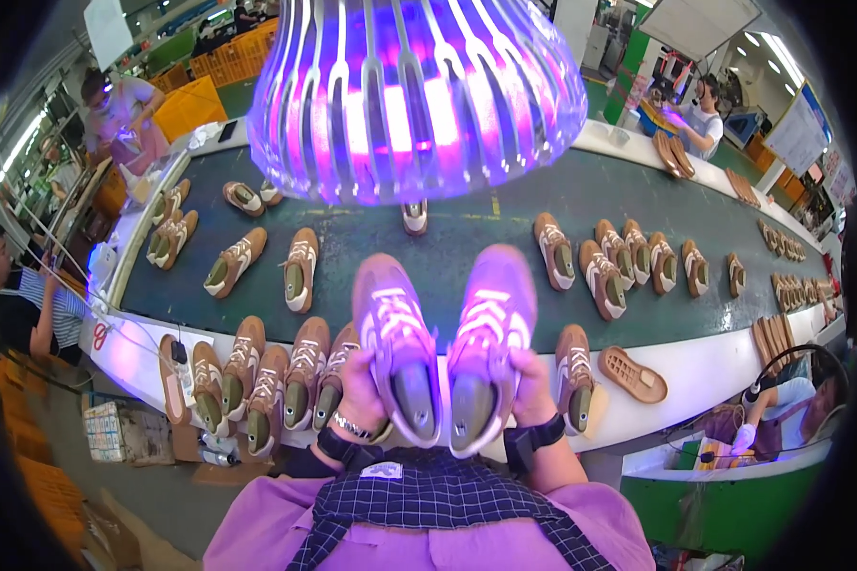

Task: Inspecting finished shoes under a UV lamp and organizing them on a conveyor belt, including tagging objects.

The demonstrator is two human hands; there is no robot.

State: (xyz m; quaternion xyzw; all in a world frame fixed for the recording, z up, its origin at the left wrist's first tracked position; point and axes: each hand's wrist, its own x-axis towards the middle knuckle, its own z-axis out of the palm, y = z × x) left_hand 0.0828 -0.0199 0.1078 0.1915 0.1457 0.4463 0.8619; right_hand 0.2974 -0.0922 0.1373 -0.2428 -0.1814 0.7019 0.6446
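Observation:
A tan sneaker [390, 328] with white laces is in my left hand [359, 388], whose fingers close on its outer side. My right hand [531, 385] grips the matching sneaker [492, 319] the same way. Both shoes stand side by side with toes pointing away from me and heels towards me. Grey-green shoe lasts fill their openings. Purple light from a large ribbed lamp [414, 105] above tints them. Part of each hand is hidden behind its shoe.
Several tan sneakers [305, 366] stand on the white ledge [676, 366] at my left, with a loose sole [632, 375] to the right. More sneakers [604, 276] stand on the green conveyor belt [371, 238]. Other people [703, 119] work around the line.

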